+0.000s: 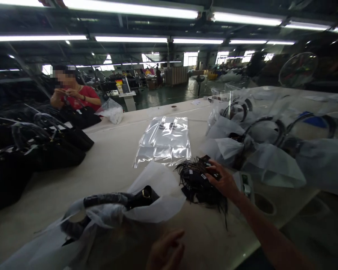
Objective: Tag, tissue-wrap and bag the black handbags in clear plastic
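Note:
A heap of black hang tags (198,182) with thin black strings and small white labels lies on the worktable. My right hand (222,180) reaches onto its right side, thumb and fingers closing on a dark tag at the top. At the bottom of the view is my left hand (167,251), blurred, with fingers bent but apart and nothing visible in them. Left of it rests a black handbag strap (107,200) with a gold buckle, partly wrapped in white sheeting (157,195). Most of that bag is hidden under the wrapping.
Clear plastic bags (166,138) lie stacked mid-table (112,157). Wrapped handbags (273,161) crowd the right side. Unwrapped black handbags (53,146) line the left, where a co-worker in a red shirt (87,95) handles something small. A small whitish device (246,185) sits beside my right wrist.

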Tool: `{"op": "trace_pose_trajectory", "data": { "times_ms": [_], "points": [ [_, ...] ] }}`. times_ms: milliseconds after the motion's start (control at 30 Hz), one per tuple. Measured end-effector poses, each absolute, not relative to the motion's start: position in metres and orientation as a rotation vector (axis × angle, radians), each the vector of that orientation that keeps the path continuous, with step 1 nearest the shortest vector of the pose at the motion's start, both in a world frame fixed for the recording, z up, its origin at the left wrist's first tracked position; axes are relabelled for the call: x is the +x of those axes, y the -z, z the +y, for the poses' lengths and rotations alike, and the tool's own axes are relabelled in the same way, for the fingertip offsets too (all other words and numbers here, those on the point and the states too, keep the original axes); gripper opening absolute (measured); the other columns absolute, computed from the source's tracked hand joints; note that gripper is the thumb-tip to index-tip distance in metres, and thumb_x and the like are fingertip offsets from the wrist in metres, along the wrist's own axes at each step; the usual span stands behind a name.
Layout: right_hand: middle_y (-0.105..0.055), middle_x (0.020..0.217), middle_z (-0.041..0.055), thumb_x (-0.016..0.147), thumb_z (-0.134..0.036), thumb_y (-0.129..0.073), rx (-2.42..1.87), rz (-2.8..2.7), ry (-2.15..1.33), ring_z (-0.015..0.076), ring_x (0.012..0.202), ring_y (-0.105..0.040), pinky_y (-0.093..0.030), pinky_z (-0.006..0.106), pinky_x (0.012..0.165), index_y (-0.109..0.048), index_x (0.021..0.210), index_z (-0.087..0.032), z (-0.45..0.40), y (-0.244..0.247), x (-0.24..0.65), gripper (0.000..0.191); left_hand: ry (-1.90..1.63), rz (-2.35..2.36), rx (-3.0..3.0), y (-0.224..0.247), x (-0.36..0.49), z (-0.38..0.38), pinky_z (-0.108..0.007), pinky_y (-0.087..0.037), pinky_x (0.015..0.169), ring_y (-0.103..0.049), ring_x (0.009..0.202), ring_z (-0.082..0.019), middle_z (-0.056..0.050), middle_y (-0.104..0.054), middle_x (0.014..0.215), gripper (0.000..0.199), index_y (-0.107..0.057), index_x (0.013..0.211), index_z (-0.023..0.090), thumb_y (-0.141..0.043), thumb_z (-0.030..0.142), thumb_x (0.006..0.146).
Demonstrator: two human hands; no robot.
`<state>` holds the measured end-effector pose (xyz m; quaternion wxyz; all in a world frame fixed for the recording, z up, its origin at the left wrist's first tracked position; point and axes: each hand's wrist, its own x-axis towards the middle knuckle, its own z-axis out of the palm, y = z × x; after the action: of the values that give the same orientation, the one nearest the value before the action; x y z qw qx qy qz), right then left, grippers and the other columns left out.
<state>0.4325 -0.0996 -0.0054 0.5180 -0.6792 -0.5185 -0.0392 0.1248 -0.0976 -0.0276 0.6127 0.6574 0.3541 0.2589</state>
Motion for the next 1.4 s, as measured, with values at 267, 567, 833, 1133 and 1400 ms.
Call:
{"op": "trace_pose_trajectory", "data": {
  "times_ms": [267, 567, 833, 1133, 1400],
  "points": [
    [-0.069, 0.101, 0.0059, 0.074, -0.031, -0.064, -1.639, -1.452, 0.207, 0.0230, 0.092, -0.065, -0.054, 0.038, 0.081, -0.048, 0.125, -0.028, -0.238, 0.007, 0.330, 0.053, -0.331, 0.357, 0.543, -0.005, 0.177, -0.120, -0.031, -0.045, 0.080, -0.054, 0.104, -0.024, -0.011, -0.063, 0.108, 0.042, -0.068, 0.095, 0.016, -0.073, 0.047, 0.066],
    [-0.068, 0.105, 0.0088, 0.073, -0.037, -0.065, -1.656, -1.240, -0.306, 0.0242, 0.095, -0.064, -0.054, 0.037, 0.082, -0.054, 0.120, -0.026, -0.266, 0.049, 0.231, 0.050, -0.569, 0.626, 0.912, 0.000, 0.105, -0.125, -0.024, -0.033, 0.057, -0.050, 0.056, -0.012, -0.006, -0.064, 0.061, 0.033, -0.067, 0.071, 0.012, -0.075, 0.042, 0.060],
    [-0.062, 0.064, 0.0010, 0.073, -0.053, -0.062, -1.284, -0.776, -1.003, 0.0118, 0.053, -0.054, -0.044, 0.024, 0.051, -0.067, 0.088, -0.017, -0.199, 0.028, 0.139, 0.040, -0.507, 0.658, 1.302, 0.021, 0.033, -0.130, -0.026, -0.033, 0.054, -0.044, 0.051, -0.012, -0.004, -0.056, 0.051, 0.047, -0.063, 0.052, 0.014, -0.067, 0.060, 0.063],
    [-0.061, 0.061, -0.0022, 0.050, -0.031, -0.084, -0.987, -0.343, -1.344, 0.0066, 0.050, -0.049, -0.039, 0.019, 0.048, -0.068, 0.068, -0.016, -0.173, 0.027, 0.082, 0.029, -0.598, 0.716, 1.258, 0.031, -0.022, -0.121, -0.024, -0.035, 0.055, -0.045, 0.053, -0.013, -0.002, -0.052, 0.051, 0.053, -0.064, 0.056, 0.012, -0.066, 0.065, 0.061],
    [-0.068, 0.080, -0.0009, 0.051, -0.034, -0.084, -0.985, -0.241, -1.334, 0.0114, 0.060, -0.056, -0.045, 0.025, 0.054, -0.061, 0.067, -0.019, -0.155, 0.032, 0.062, 0.032, -0.712, 0.701, 1.347, 0.044, -0.054, -0.110, -0.026, -0.046, 0.070, -0.057, 0.073, -0.017, -0.003, -0.063, 0.073, 0.041, -0.071, 0.078, 0.014, -0.057, 0.053, 0.078]
  ]
}}
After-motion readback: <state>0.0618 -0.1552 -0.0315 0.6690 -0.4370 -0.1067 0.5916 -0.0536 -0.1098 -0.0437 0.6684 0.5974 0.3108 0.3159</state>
